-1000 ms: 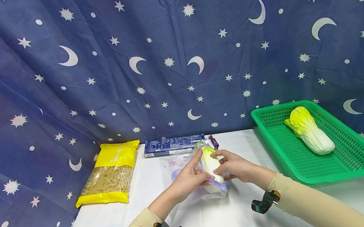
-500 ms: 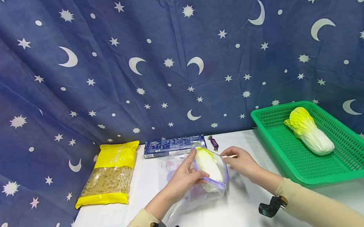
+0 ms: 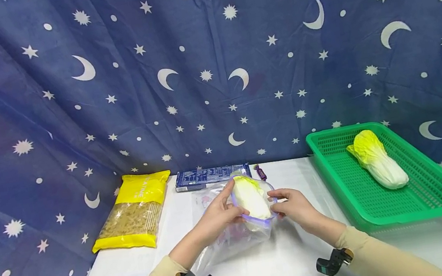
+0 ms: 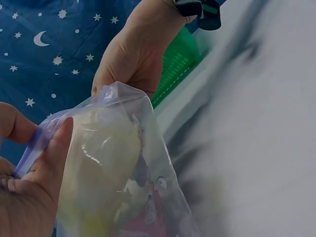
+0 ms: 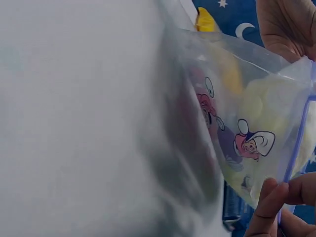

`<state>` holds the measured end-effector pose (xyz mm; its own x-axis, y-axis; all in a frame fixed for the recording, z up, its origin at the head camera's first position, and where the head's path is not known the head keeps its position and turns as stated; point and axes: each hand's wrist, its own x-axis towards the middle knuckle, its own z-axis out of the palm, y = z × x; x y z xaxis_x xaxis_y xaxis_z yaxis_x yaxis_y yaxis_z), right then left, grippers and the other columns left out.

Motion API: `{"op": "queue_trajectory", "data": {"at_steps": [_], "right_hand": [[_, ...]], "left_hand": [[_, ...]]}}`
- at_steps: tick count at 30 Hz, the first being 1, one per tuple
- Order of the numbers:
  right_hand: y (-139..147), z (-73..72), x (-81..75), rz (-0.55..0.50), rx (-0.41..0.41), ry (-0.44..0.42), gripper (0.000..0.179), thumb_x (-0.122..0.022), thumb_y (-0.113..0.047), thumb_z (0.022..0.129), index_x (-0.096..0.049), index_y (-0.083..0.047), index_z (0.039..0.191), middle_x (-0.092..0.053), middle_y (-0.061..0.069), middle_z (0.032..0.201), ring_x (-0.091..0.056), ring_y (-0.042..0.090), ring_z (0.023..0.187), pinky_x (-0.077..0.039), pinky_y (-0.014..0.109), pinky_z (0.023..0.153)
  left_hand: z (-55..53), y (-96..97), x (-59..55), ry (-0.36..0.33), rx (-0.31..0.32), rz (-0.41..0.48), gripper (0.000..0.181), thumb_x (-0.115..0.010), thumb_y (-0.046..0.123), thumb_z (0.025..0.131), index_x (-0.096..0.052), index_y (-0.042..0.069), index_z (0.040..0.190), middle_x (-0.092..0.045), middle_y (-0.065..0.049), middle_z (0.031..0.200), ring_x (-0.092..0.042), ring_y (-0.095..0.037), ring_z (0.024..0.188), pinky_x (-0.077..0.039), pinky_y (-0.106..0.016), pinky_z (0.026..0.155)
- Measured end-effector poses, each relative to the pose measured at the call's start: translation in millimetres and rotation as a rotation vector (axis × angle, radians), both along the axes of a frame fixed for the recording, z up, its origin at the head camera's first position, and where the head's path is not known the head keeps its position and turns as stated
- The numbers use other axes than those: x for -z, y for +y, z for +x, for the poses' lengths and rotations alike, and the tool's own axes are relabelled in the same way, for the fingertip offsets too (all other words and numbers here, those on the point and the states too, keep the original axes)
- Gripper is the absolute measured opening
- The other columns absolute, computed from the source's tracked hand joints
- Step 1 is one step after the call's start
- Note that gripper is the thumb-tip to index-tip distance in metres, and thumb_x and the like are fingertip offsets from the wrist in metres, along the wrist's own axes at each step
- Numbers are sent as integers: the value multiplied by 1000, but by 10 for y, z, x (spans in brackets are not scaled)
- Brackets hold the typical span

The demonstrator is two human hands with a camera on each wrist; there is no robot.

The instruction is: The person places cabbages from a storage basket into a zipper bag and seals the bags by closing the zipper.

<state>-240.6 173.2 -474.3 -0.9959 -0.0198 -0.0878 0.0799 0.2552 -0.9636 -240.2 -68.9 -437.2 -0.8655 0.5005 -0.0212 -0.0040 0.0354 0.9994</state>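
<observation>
A clear zip-lock bag (image 3: 239, 241) with a purple zip edge is held with its mouth spread toward me. Inside it lies a napa cabbage (image 3: 251, 198), pale with yellow-green leaf tips. My left hand (image 3: 218, 215) grips the left side of the bag's mouth, its thumb on the zip edge. At the opposite side, my right hand (image 3: 294, 206) pinches the purple rim between thumb and fingers. Pink cartoon figures (image 5: 252, 143) printed on the bag show in the right wrist view. Through the plastic, the cabbage (image 4: 101, 163) looks blurred in the left wrist view.
To the right stands a green basket (image 3: 345, 200) with another napa cabbage (image 3: 378, 161) in it. A yellow pasta bag (image 3: 134, 209) lies at the left. Behind the zip-lock bag are a flat blue package (image 3: 209, 176) and a small purple wrapped candy (image 3: 260, 172).
My right hand has moved off the cabbage to the right and taken the bag's rim. The bag's mouth has widened around the cabbage, and the left hand has shifted slightly left.
</observation>
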Motion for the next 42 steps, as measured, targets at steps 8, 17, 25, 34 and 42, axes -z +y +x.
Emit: {"op": "queue_trajectory", "data": {"at_steps": [8,17,25,34,42], "right_hand": [[15,-36,-237,185,-51,75,55,-64,2,80,-63,6,134,-67,19,127,-59,18,58,-46,30,56],[68,-54,-426,250,-64,111,57,-60,3,81,-60,5,138,-68,11,79,-60,21,55,-45,29,51],[65,-61,-642,279,-81,127,58,-59,2,83,-57,4,141,-65,9,76,-62,27,58,-44,31,52],[61,-117,-881,298,-114,99,58,-61,-2,87,-55,3,144,-65,11,77,-63,29,63,-47,30,58],[75,-142,-1137,335,-154,77,59,-58,-2,86,-55,5,144,-68,9,75,-62,21,61,-43,29,58]], "left_hand": [[-17,-62,-109,0,-52,-41,81,-60,5,97,-15,5,164,-14,-15,169,-68,-18,86,-61,-35,83],[-40,-88,-255,-21,-140,-108,71,-62,7,98,-29,4,161,-22,-13,168,-70,-21,78,-63,-37,74],[-80,-136,-399,32,-146,-190,66,-62,10,100,-34,1,158,-59,-22,129,-70,-20,66,-63,-38,68],[-135,-166,-619,32,-162,-226,64,-57,3,97,-36,0,157,-64,-21,110,-67,-18,60,-63,-38,67],[-165,-167,-777,37,-122,-257,66,-56,-4,94,-35,-2,157,-53,-23,145,-69,-19,60,-63,-35,63]]}}
